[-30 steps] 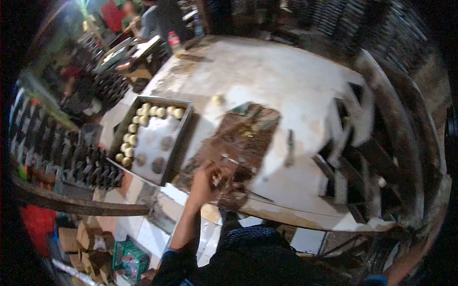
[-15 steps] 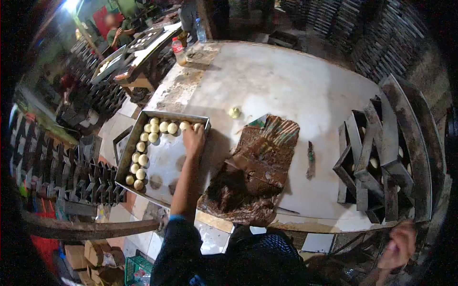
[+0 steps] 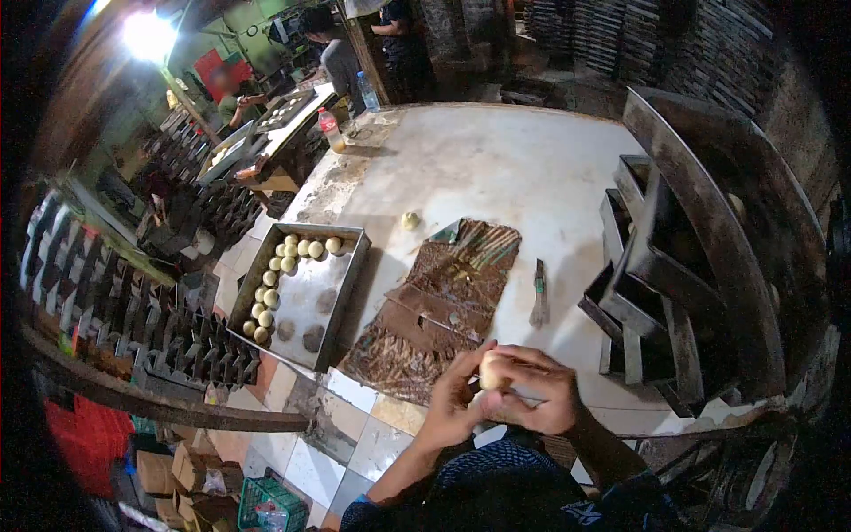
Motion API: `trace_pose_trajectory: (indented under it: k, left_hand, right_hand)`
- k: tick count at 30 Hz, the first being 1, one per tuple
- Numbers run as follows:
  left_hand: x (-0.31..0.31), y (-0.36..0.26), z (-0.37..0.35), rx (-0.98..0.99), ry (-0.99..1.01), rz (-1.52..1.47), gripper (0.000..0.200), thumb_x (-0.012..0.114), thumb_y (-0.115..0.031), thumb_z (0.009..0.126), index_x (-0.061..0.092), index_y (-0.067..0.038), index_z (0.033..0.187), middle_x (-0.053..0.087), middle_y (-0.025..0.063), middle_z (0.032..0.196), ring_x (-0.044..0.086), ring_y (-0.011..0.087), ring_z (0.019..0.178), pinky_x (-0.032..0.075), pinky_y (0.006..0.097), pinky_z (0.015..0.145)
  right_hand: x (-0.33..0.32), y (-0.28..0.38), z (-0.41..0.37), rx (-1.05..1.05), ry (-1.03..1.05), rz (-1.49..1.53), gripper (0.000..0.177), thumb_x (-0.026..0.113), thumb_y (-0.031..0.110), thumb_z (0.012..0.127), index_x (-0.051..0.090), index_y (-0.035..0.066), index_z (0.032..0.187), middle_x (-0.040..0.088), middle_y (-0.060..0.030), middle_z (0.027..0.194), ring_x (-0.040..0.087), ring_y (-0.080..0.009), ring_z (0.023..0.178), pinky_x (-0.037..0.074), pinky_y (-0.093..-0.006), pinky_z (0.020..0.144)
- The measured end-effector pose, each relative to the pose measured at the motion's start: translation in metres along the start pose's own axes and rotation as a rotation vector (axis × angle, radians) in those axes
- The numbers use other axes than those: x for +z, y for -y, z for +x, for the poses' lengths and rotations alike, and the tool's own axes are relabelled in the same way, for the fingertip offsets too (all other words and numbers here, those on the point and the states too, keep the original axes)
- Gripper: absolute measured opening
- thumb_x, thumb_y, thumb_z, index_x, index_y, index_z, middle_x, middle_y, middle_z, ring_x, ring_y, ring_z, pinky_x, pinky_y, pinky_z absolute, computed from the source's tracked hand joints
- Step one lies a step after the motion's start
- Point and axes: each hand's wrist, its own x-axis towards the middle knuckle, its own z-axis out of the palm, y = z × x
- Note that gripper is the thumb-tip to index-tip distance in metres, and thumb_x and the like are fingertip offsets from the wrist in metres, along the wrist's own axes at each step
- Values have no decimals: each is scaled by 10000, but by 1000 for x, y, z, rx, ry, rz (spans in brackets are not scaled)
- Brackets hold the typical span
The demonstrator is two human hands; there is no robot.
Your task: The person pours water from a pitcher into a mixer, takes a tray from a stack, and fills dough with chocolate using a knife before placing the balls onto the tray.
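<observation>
A pale dough ball [image 3: 490, 371] is held between my two hands, low at the table's front edge. My left hand [image 3: 454, 399] has its fingers closed on the ball from the left. From the right, my right hand [image 3: 539, 388] wraps its fingers round the same ball. Left on the table, a metal tray [image 3: 353, 266] holds several dough balls along its left and far sides. The stained brown sheet [image 3: 443, 310] lies flat just beyond my hands. One single dough ball [image 3: 409, 221] sits on the table past the sheet.
To the right of the sheet lies a knife-like tool [image 3: 539, 297]. Metal trays [image 3: 709, 239] are stacked at the right. Two bottles [image 3: 330, 130] stand at the far left corner. People [image 3: 341, 66] are in the background. A green crate [image 3: 270, 505] is at lower left.
My left hand has left the tray and come to the front edge. My right hand has moved in from the far right to meet it. The view has shifted.
</observation>
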Motion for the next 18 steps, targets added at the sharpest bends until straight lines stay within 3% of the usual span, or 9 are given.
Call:
trace_pose_trajectory:
  k: [2,4,6,7,8,12,14,16,18]
  left_hand:
    - [26,-7,-13,-78,-282,21,476,645,-143,883,490,23,1302,494,75,1058,547,168,994,478,270,838]
    - [40,-3,-26,134,-327,350,340,613,-89,895,571,19,1214,512,89,993,528,154,871,449,228,693]
    - [65,6,-38,419,-396,523,298,610,-84,887,606,19,1167,519,111,989,510,185,894,431,245,693]
    - [69,15,-46,468,-399,547,405,620,-87,870,539,14,1254,517,138,1012,505,238,995,435,301,820]
    - [85,1,-47,410,-411,251,511,595,-179,896,433,14,1340,513,190,1111,485,286,1106,383,359,954]
    - [48,-11,-74,259,-181,296,538,458,-342,960,396,32,1342,473,228,1273,470,295,1170,393,404,964]
    - [28,-36,-107,-167,-341,362,371,481,-245,976,545,50,1192,645,142,973,611,202,896,471,305,804]
    - [4,-31,-137,20,-491,353,322,496,-198,975,574,69,1137,655,93,911,619,158,838,482,275,745]
    - [-17,-31,-171,-111,-617,-354,308,507,-229,978,606,47,1070,644,74,945,611,137,842,481,277,740]
  right_hand:
    - [3,16,-11,-42,-68,61,447,731,105,757,602,33,1179,579,-185,1216,603,-283,1076,493,-372,901]
    - [0,20,-20,-98,-158,14,400,676,121,814,587,17,1189,613,-188,1143,639,-275,994,509,-345,850]
    - [3,21,-34,-39,-230,172,330,638,222,872,624,-31,1083,662,-187,972,664,-290,865,521,-340,788]
    - [10,26,-35,-135,-366,66,236,592,145,889,624,0,1073,664,-158,860,671,-276,739,522,-319,682]
    - [19,32,-40,-98,-482,84,185,570,152,906,641,10,1000,645,-119,779,647,-255,665,499,-308,615]
    - [77,35,-49,21,-456,60,217,550,208,919,628,6,899,595,-126,683,615,-237,582,462,-303,547]
    - [107,22,-38,-3,-273,111,208,558,195,903,608,2,962,602,-120,714,597,-256,606,465,-321,580]
    - [145,11,-32,-143,-121,27,223,528,196,913,605,8,1005,590,-152,858,595,-277,725,472,-368,665]
    - [168,46,-30,-86,-113,36,310,445,247,974,623,-6,967,503,-153,988,553,-219,757,456,-350,731]
